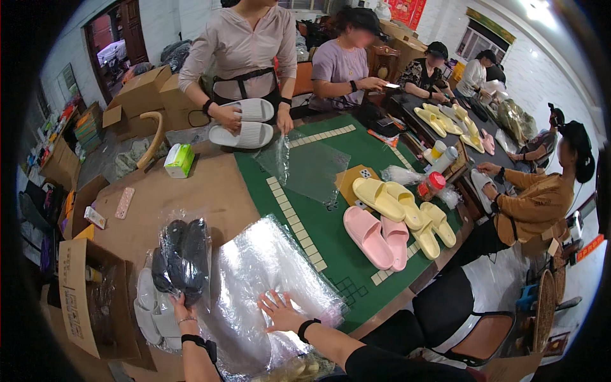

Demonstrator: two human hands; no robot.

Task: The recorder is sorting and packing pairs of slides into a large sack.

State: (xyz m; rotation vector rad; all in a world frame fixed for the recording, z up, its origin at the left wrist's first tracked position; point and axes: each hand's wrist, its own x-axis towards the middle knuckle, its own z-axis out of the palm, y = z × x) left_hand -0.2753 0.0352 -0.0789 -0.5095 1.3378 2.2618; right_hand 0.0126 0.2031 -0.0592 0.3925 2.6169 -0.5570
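Observation:
My left hand (183, 311) is closed on the lower end of a pair of black slippers (184, 251) in a clear plastic bag. Beneath and left of them lies a bagged pair of white slippers (148, 317), partly covered. My right hand (280, 312) rests with fingers spread on a shiny stack of clear plastic bags (254, 261) and holds nothing. Across the table, a co-worker's hands hold grey ridged slippers (245, 135) and a clear bag (305, 167).
Pink slippers (369, 239) and yellow slippers (385, 200) lie on the green mat (254, 184). An open cardboard box (92, 302) stands left of my forearm. A tissue pack (179, 161) sits on the brown tabletop (172, 194). Black chairs (445, 299) stand at the right; several people work around.

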